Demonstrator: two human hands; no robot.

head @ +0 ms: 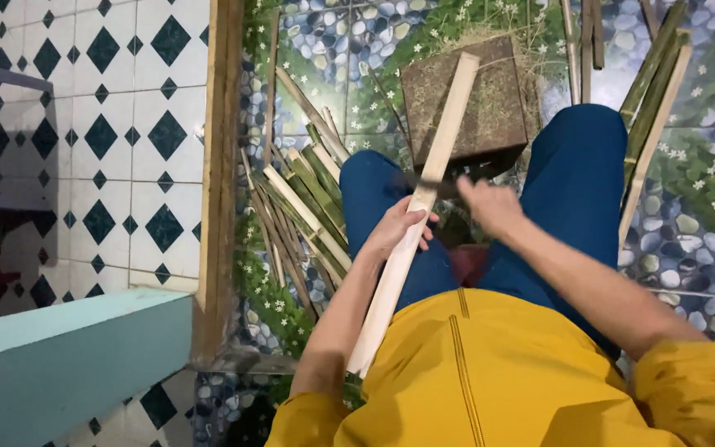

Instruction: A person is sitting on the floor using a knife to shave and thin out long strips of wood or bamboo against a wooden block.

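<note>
left hand (pixel 397 229) is wrapped around a long pale bamboo slat (pixel 414 207) lying across the lap, far end resting on a brown block (pixel 490 103). right hand (pixel 490 203) is blurred, closed on a dark blade (pixel 424 184) against the slat. split bamboo pile (pixel 304 203) sits by the left knee.

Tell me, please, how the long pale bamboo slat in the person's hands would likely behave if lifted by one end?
The bamboo slat looks straight and unbent though gripped only mid-length by the left hand, so probably stiff. Thin and flat, likely light. Its flat faces suggest it wouldn't roll.
</note>
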